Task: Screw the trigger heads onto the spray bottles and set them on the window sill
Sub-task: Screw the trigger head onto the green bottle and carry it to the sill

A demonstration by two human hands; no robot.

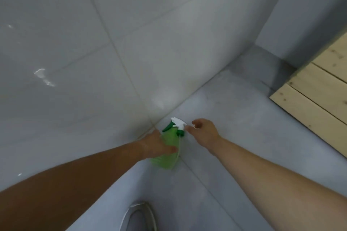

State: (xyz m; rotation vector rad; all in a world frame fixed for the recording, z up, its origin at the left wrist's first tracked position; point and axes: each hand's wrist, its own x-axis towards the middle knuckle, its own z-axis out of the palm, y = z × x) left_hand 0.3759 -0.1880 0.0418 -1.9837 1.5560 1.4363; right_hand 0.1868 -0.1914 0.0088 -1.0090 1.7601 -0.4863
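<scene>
The spray bottle (167, 151) is translucent light green, its body blurred in the head view, with a white trigger head (178, 123) sitting on top over a dark green collar and a dark green lever part on the side toward the wall. A thin pale dip tube shows through the plastic, running down the bottle's length. The long axis runs from the base, nearer the camera, up to the head, farther away — the bottle leans slightly, its top tilted toward the wall. The white nozzle points left, toward the tiled wall (93, 43).

The bottle is just above the grey tiled floor (234, 118), close to the edge where floor meets wall; whether its base touches the floor I cannot tell.

The left hand (155, 145) wraps around the bottle's body, fingers closed on it. The right hand (203, 131) is just beside the trigger head, fingers loosely curled and part open — fingertips near the white head, contact unclear, holding nothing.

A wooden slatted board (319, 88) lies well apart near the right edge of the floor.
</scene>
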